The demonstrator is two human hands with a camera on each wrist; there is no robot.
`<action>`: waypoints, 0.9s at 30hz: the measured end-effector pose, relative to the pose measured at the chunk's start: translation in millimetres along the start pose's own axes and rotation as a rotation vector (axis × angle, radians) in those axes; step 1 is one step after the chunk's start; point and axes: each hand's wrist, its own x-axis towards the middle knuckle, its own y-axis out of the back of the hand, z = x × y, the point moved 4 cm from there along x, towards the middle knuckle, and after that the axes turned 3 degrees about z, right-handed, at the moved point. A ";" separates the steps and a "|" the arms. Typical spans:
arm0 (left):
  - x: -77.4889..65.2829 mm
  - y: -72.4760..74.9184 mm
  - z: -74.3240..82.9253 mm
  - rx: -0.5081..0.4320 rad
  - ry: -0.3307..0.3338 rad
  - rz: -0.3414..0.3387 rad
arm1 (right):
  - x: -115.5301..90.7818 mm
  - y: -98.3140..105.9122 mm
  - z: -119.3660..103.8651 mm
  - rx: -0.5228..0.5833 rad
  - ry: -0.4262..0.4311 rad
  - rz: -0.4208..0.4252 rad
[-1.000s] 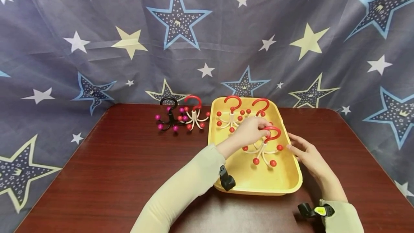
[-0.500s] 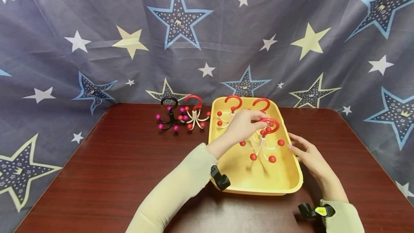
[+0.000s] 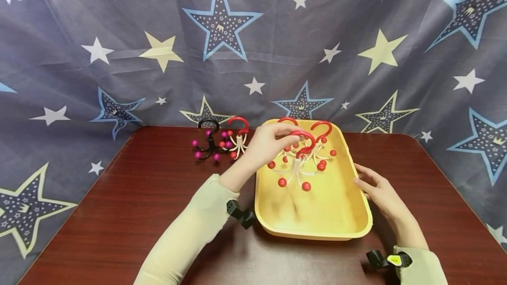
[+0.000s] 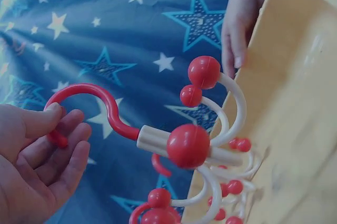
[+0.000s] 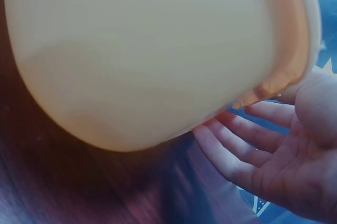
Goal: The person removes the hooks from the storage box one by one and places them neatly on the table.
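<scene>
My left hand [image 3: 257, 146] pinches the curled tip of a red hook on a multi-arm hanger [image 3: 296, 168]. The hanger hangs above the yellow tray [image 3: 328, 217], its white arms tipped with red balls. In the left wrist view, thumb and fingertips meet at the tip of the red hook [image 4: 110, 109], while the other fingers curve loosely beside it. My right hand [image 3: 382, 195] touches the tray's right side. The right wrist view shows its fingers [image 5: 226, 150] stretched along the outer wall, with the thumb near the rim. Behind the held hanger, a similar red-and-white hanger [image 3: 324, 130] lies in the tray.
Left of the tray, a black hanger with magenta balls [image 3: 211, 145] lies beside a red-and-white hanger [image 3: 239, 140], partly covered by my left hand. Another red hook [image 3: 288, 120] shows at the tray's back. A star-patterned cloth [image 3: 126, 56] stands behind the dark red table [image 3: 138, 179].
My left hand has lifted the held hanger and moved it left and back, toward the tray's left side. The right hand stays at the tray's side.
</scene>
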 end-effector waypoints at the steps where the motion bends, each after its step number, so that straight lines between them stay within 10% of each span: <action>1: -2.1 5.4 -0.3 -0.007 0.008 0.016 | 0.0 0.1 -0.2 -0.002 -0.001 0.001; 13: -26.5 64.0 -20.7 -0.108 0.058 0.141 | 0.8 -0.1 1.5 0.005 -0.008 0.003; 27: -45.6 99.6 -54.6 -0.105 0.153 0.238 | 1.2 -0.3 1.5 0.011 0.009 -0.001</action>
